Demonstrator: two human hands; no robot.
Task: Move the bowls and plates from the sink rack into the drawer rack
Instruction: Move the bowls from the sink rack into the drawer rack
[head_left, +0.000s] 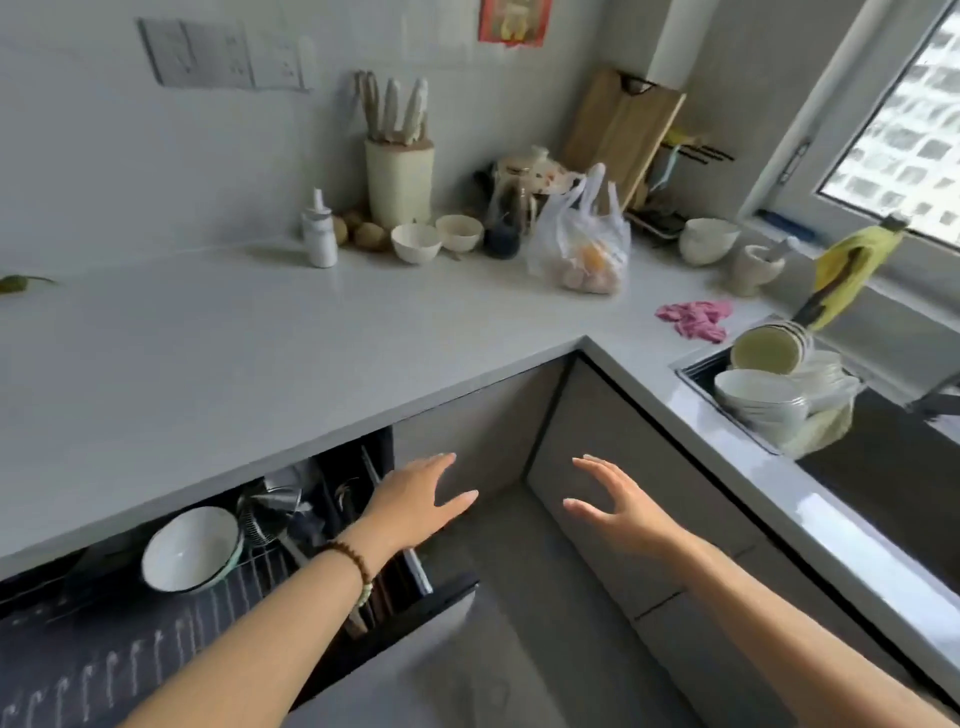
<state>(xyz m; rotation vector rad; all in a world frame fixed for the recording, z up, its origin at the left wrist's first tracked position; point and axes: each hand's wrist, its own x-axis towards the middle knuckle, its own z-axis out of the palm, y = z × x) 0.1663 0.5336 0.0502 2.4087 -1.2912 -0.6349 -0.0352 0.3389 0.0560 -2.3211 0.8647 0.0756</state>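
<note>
The pulled-out drawer rack (156, 654) with wire tines lies at the lower left under the counter. One white bowl (189, 548) stands tilted in it. At the right, the sink rack (698, 375) holds stacked white bowls (761, 397), tilted bowls (771, 348) and plates (831, 371). My left hand (415, 506) hovers open above the drawer's right end, empty. My right hand (621, 506) is open and empty in front of the corner cabinet, well left of the sink rack.
On the L-shaped counter (311, 332) stand a knife block (399, 179), two small bowls (415, 243), a plastic bag of fruit (584, 244), a mortar (753, 267) and a pink cloth (696, 318). A yellow cloth (852, 265) hangs on the faucet. Utensils fill the drawer's back right.
</note>
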